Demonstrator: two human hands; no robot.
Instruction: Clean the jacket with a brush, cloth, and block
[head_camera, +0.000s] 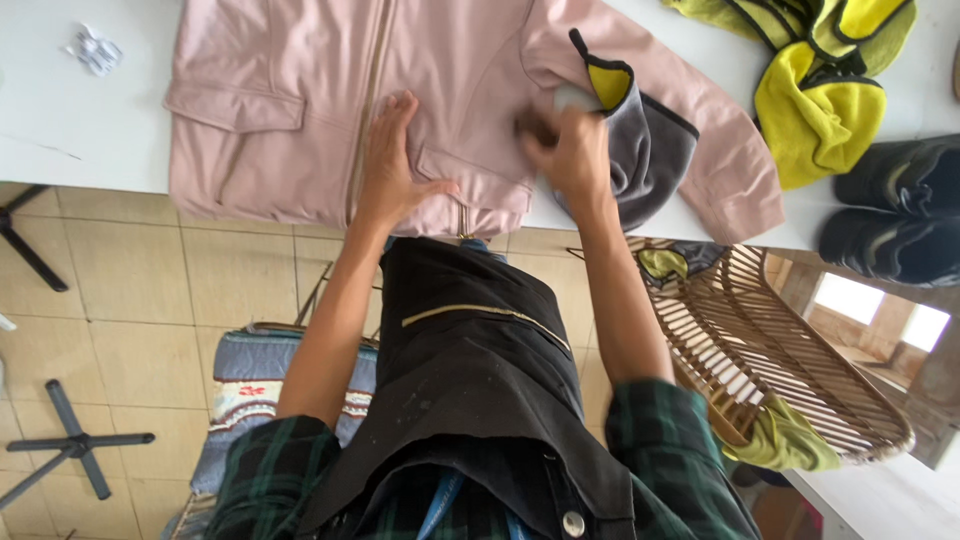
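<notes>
only pkg-ish thing: small crumpled clear/silvery wrapper (94, 48) on the white table (60, 130), approx 10 o'clock. no labels, signs, screens.

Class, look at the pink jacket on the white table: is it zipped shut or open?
Zipped shut. The pink jacket lies spread flat, its two front panels meeting along the closed zip line, with the left hand pressed beside it.

Both your arms reach forward, bare from the rolled sleeves at the elbows. Your left hand (392, 165) lies flat, palm down, fingers together and pointing away from you, thumb spread out to the side. Your right hand (568, 150) is curled into a loose fist, knuckles up, wrist bent slightly inward.
</notes>
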